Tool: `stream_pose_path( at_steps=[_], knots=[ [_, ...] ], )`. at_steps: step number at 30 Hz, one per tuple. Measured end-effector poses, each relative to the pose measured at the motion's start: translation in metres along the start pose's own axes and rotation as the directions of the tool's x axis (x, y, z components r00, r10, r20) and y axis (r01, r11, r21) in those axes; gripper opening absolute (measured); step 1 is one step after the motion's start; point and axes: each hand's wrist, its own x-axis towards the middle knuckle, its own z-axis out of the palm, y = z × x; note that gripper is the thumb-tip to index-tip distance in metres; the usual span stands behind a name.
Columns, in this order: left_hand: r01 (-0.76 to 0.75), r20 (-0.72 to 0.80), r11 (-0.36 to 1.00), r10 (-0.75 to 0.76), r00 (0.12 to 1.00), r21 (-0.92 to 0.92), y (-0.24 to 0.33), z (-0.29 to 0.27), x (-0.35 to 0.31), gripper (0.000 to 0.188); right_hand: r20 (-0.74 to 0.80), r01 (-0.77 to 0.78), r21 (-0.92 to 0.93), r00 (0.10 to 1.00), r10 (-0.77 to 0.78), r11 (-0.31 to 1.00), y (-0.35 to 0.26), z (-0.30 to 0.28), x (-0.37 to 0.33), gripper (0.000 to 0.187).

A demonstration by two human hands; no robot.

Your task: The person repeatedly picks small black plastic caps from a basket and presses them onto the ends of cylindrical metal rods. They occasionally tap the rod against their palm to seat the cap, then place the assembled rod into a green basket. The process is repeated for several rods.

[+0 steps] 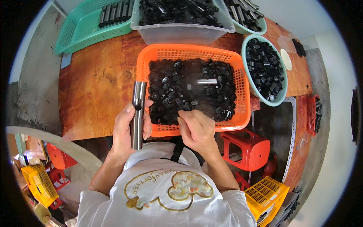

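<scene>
My left hand (121, 126) is wrapped round a shiny steel tube (137, 130) that stands nearly upright, with a round hole in its side facing up. To the right, my right hand (199, 130) hovers over the near edge of an orange plastic basket (189, 48), its thumb and fingers drawn together in a pinch. Whatever lies between those fingertips is too small or hidden to make out. Small black plastic parts (177, 89) fill the basket in a thick layer. On top of them rests a short bright metal rod (207, 81).
Behind the basket stands a clear bin (181, 34) of black parts; a green basket (75, 41) with steel tubes is at its left. A pale bowl (280, 96) of black pieces stands right. Below the wooden table (98, 83) are a red stool (249, 153) and yellow crate (266, 193).
</scene>
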Motion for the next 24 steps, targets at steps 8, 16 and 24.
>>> stream_pose_path(
  at_steps=[8,16,24],
  knots=[
    [0.024,0.005,1.000,-0.024,1.000,0.013,0.000,0.002,-0.001,0.049,0.029,-0.147,0.130,0.989,0.145,0.981,-0.003,-0.005,0.000,0.014],
    [0.038,0.030,0.999,-0.039,0.999,0.037,0.005,0.001,-0.001,0.048,0.024,-0.279,0.134,0.960,0.278,0.951,0.060,-0.059,0.138,0.016],
    [0.126,0.063,0.991,-0.128,0.990,0.039,0.012,-0.002,-0.002,0.042,0.247,-0.246,-0.523,0.873,0.421,0.816,0.143,0.003,0.288,0.068]
  ],
)
